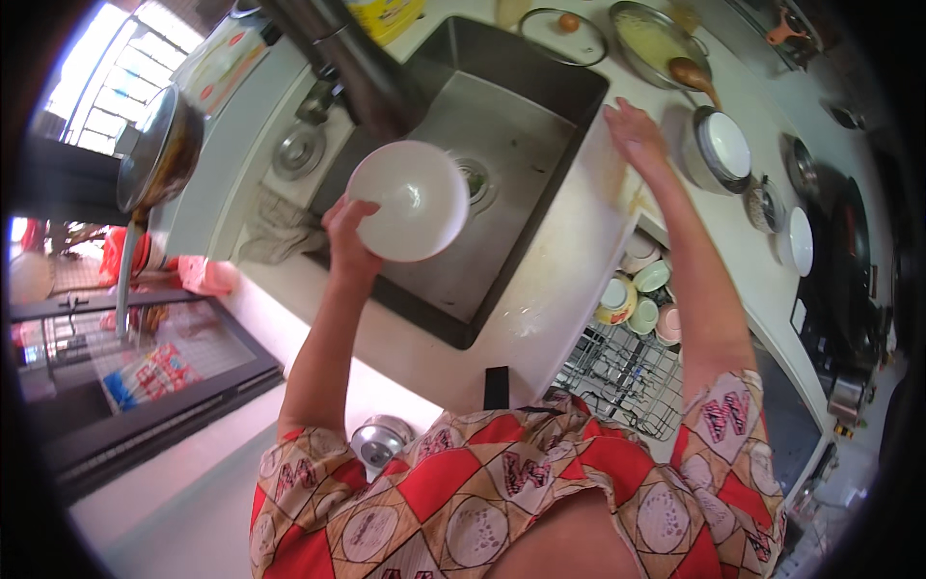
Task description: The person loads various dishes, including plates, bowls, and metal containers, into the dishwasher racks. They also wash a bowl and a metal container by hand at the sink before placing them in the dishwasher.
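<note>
My left hand (353, 230) grips the rim of a white bowl (412, 203), thumb on the inside. The bowl is tilted over the sink (521, 123), below the dark faucet (376, 87), and its shiny inside faces me. Bits of green sit in the drain strainer (475, 181), which the bowl partly hides. Over the counter at the sink's right edge is my right hand (635, 134), with nothing in it and its fingers extended. Near that hand stands a stack of bowls (720, 148), a white one on top.
A pan of pale food (655, 43) with a brown ladle (691, 72) stands beside a glass lid (564, 36). Below the counter, a pulled-out dish rack (615, 369) holds several bowls and cups. At left are a lidded saucepan (163, 152) and a grey cloth (278, 228).
</note>
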The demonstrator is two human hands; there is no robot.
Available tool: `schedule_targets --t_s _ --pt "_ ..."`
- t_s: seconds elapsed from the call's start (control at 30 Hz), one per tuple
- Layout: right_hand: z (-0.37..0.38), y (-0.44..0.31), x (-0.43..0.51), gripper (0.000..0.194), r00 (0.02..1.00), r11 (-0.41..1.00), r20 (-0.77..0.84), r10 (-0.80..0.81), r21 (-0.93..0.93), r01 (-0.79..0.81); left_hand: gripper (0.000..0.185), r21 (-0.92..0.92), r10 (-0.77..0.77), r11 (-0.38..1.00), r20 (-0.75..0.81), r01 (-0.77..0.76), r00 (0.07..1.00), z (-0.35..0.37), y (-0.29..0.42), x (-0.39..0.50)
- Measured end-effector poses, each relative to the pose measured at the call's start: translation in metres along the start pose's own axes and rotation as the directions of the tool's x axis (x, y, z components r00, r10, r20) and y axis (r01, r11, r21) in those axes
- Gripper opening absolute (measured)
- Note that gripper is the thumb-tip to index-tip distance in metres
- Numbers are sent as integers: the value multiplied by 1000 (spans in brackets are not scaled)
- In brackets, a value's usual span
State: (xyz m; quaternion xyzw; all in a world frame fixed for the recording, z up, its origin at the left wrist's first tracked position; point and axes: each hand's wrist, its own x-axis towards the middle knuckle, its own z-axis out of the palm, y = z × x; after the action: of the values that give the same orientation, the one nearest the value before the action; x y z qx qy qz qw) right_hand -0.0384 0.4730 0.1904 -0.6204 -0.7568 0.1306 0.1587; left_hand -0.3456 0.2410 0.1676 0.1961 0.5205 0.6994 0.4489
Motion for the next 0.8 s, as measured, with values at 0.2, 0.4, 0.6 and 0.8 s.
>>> schedule_targets --t_s 0.2,0.4,0.6,0.8 --pt "-37 -26 -74 65 819 725 401 -411 688 28 30 -243 -60 967 89 80 994 36 -2 -17" --pt "-9 -89 -152 99 741 250 337 -581 940 -232 43 -264 -37 963 66 53 997 56 -20 -43" --pt "7 -102 -175 77 945 530 93 -313 843 92 35 226 60 971 95 -80 994 61 -30 -66" --pt "-8 -93 -194 73 944 593 94 -316 797 119 75 907 345 385 30 -171 938 82 -22 -82"
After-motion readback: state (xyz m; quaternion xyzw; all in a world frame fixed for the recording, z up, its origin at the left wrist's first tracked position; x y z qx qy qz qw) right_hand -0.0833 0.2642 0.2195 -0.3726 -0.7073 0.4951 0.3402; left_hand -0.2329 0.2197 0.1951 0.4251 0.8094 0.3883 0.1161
